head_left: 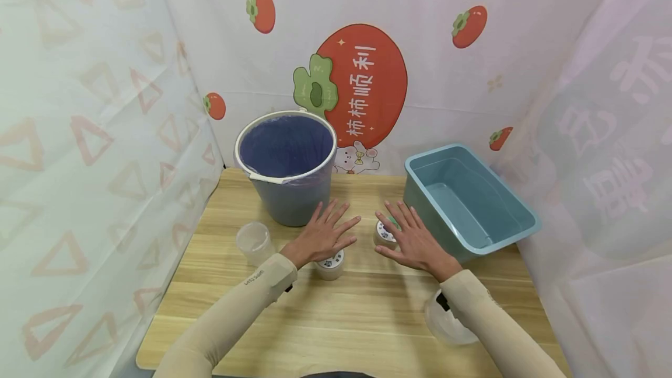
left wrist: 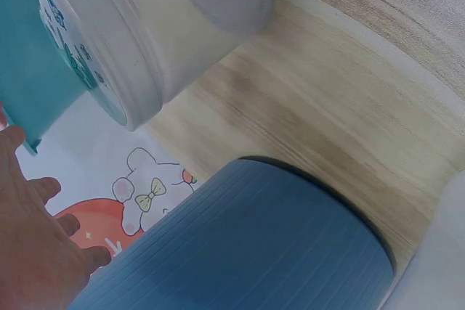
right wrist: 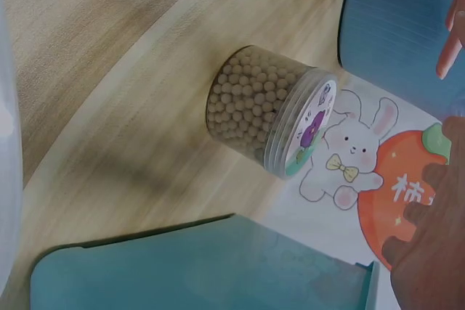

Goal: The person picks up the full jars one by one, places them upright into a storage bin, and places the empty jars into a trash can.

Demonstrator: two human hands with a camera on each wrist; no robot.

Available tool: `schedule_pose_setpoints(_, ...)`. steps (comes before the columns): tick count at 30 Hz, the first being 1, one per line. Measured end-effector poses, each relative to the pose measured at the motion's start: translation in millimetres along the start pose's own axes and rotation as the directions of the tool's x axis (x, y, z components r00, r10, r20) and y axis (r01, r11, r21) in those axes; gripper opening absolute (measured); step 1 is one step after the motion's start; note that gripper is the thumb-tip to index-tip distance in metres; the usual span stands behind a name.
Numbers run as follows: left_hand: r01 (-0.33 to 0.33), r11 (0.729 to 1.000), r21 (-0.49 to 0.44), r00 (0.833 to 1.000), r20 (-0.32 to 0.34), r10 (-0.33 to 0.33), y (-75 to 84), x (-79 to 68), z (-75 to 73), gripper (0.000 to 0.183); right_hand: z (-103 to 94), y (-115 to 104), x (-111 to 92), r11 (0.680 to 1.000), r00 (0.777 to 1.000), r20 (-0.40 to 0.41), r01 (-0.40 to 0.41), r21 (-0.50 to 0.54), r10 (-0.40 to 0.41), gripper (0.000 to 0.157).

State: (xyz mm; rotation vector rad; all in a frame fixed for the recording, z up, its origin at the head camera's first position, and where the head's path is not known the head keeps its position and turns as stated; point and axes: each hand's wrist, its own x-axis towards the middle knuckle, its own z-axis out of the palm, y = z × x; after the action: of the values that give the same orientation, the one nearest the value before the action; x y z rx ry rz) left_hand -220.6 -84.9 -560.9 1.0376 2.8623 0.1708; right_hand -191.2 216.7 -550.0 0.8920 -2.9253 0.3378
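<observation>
My left hand (head_left: pixel 320 237) hovers palm down with its fingers spread, partly over a lidded jar (head_left: pixel 329 272). In the left wrist view this jar (left wrist: pixel 196 19) looks whitish, with a printed lid facing the wall. Fingers of my right hand (head_left: pixel 412 242) are spread too, and that hand overlaps a second lidded jar (head_left: pixel 384 242) in the head view. Small beige balls fill this second jar (right wrist: pixel 247 99), as the right wrist view shows, and its lid carries a purple print. Neither hand grips anything.
A blue-grey bucket (head_left: pixel 299 197) with a white rim stands at the back left. At the right is a teal rectangular basin (head_left: pixel 438 214). One clear tub (head_left: pixel 254 244) sits left of my left hand; another clear container (head_left: pixel 446 325) is partly behind my right forearm. Printed cloth walls surround the wooden table (head_left: pixel 346 331).
</observation>
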Motion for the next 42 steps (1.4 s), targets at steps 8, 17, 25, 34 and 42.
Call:
schedule_pose_setpoints(8, -0.01, 1.0, -0.013, 0.999, -0.035, 0.01, 2.6, -2.9, -1.2, 0.062, 0.7, 2, -2, 1.0, 1.0, 0.006, -0.006, 0.003, 0.006, 0.089)
schedule_pose_setpoints(17, -0.022, 0.999, 0.031, 0.998, -0.056, 0.023, 7.9, 0.1, -9.1, 0.062, -16.1, -3, -4, 0.998, 0.997, -0.058, 0.049, -0.027, -0.05, 0.089)
schedule_pose_setpoints(25, -0.031, 0.999, 0.035, 0.997, -0.069, 0.033, 14.0, 9.9, -11.3, 0.061, -42.6, -6, -15, 0.998, 0.992, -0.11, 0.053, -0.04, -0.057, 0.09)
schedule_pose_setpoints(34, -0.04, 0.998, 0.04, 0.997, -0.059, 0.043, 20.7, 23.0, -18.4, 0.062, -57.3, 13, -33, 0.997, 0.975, -0.213, 0.054, -0.05, -0.064, 0.093)
schedule_pose_setpoints(42, -0.03, 0.999, 0.038, 0.999, -0.032, 0.031, 25.9, 35.4, -20.9, 0.063, -62.8, 32, -47, 0.999, 0.967, -0.25, 0.037, -0.026, -0.043, 0.095)
